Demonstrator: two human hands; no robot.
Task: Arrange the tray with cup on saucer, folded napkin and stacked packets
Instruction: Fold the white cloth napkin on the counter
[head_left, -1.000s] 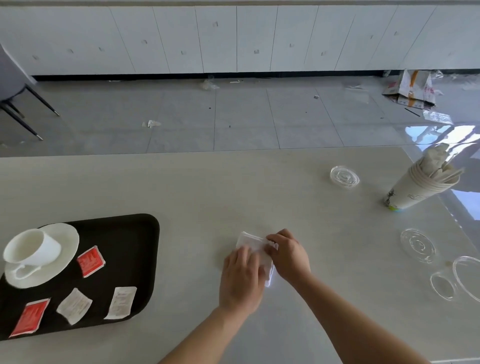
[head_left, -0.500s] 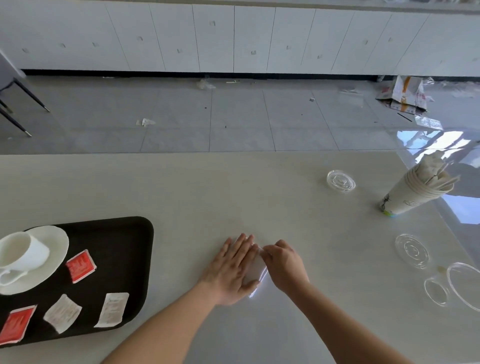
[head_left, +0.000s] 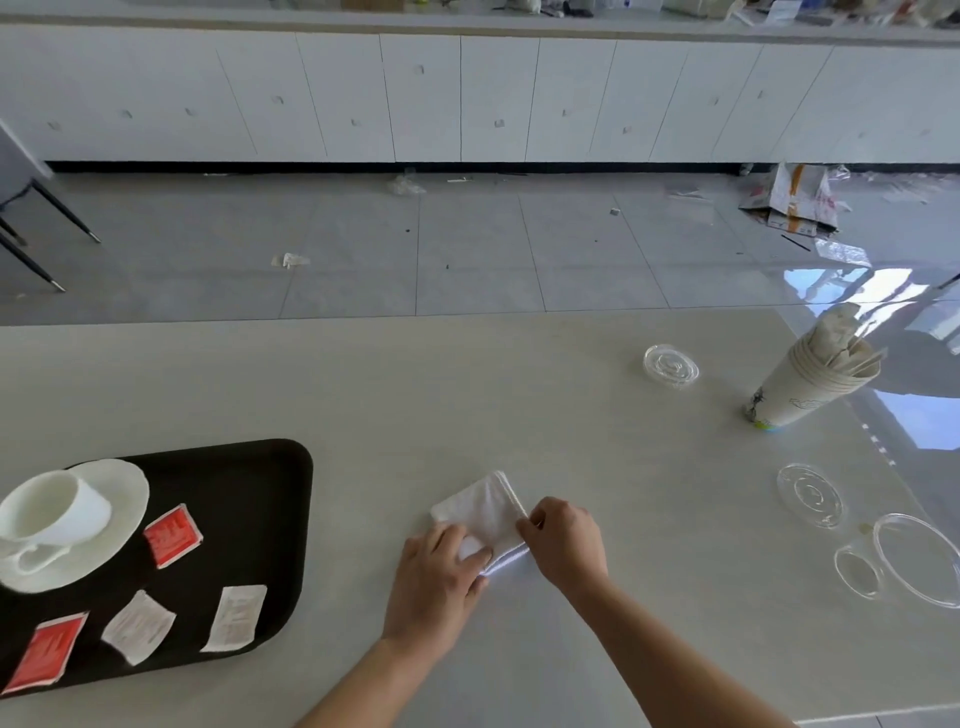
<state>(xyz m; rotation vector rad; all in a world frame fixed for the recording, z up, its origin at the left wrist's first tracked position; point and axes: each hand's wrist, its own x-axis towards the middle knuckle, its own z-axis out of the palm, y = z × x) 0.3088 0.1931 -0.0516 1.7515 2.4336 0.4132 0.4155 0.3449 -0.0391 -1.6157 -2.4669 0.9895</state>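
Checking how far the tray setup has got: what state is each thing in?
napkin: folded, on the table, off the tray.
left hand: holds the napkin's near corner.
right hand: pinches the napkin's right edge.
cup: upright on the saucer, looks empty.
saucer: on the tray.
packets: four, lying apart on the tray, unstacked.
paper cups: nested, upright, something stuck inside.
clear lids: lying loose on the table.

What I am losing sight of
My left hand (head_left: 436, 577) is covering the folded napkin's (head_left: 485, 506) near corner; the frame edge is cropping my tray (head_left: 249, 499); the white packet's (head_left: 235, 618) print is blurring.
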